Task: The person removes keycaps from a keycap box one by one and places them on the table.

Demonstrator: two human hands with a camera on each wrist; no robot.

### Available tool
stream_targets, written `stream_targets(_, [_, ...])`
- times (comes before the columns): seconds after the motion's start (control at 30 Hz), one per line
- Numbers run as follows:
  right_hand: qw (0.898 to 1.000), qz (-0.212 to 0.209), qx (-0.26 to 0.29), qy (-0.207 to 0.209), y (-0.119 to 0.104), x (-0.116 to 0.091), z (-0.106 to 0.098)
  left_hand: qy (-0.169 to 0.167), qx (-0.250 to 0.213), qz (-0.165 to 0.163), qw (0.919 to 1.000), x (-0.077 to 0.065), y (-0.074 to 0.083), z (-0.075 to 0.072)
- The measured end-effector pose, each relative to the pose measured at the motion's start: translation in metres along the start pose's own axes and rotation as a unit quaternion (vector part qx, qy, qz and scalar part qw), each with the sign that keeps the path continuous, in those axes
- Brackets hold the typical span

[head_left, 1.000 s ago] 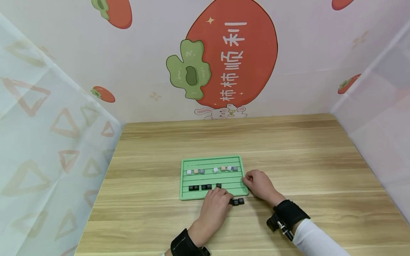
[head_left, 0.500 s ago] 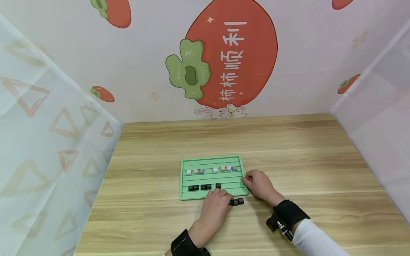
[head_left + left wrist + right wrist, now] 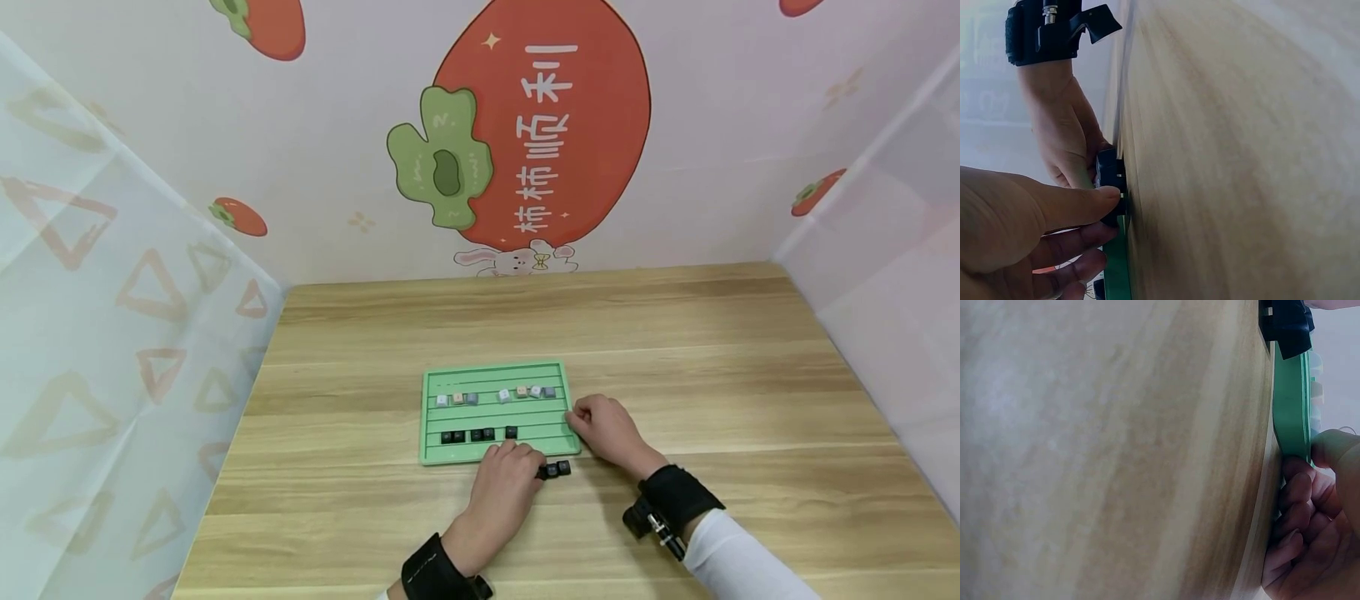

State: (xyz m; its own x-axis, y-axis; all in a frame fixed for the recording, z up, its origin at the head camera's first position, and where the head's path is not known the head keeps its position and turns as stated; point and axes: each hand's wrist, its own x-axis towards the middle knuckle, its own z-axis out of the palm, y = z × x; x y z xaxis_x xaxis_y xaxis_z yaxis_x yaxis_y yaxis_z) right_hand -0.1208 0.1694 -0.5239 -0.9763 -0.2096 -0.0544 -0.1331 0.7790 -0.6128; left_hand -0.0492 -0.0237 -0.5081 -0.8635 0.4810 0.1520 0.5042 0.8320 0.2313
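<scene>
A green ridged board (image 3: 487,414) lies on the wooden table. Black keycaps (image 3: 489,434) stand in its near row; white, beige and grey keycaps (image 3: 504,396) stand in a farther row. My left hand (image 3: 504,492) is at the board's near edge. In the left wrist view, its thumb (image 3: 1094,203) and a finger pinch a black keycap (image 3: 1110,215), partly hidden. Beside that hand, more black keycaps (image 3: 558,469) sit on the table in a short line. My right hand (image 3: 611,433) grips the board's right edge, thumb (image 3: 1335,447) on top and the other fingers curled against the side.
The wooden table (image 3: 360,350) extends around the board on all sides. A printed backdrop (image 3: 697,150) rises behind it, and pale sheets (image 3: 97,350) hang at both sides. Each wrist wears a black band (image 3: 678,500) with a camera.
</scene>
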Motion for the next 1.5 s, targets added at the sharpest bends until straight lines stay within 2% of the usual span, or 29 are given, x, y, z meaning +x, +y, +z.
stream_targets(0.3, [1.0,-0.004,0.005,0.001,0.001,-0.001,0.002,0.001,0.004,-0.014,0.9999,-0.001,0.001,0.0])
stream_targets(1.0, [1.0,0.002,0.001,0.003,0.0,-0.001,0.002,0.003,-0.001,-0.018,0.9998,-0.001,0.001,-0.002])
stream_targets(1.23, [1.0,0.002,-0.001,-0.001,-0.001,-0.001,0.0,0.014,0.003,-0.015,0.9998,0.0,0.001,-0.006])
stream_targets(1.5, [1.0,-0.006,0.0,-0.001,0.0,0.0,-0.001,0.048,0.013,-0.009,0.9987,0.004,-0.002,-0.013])
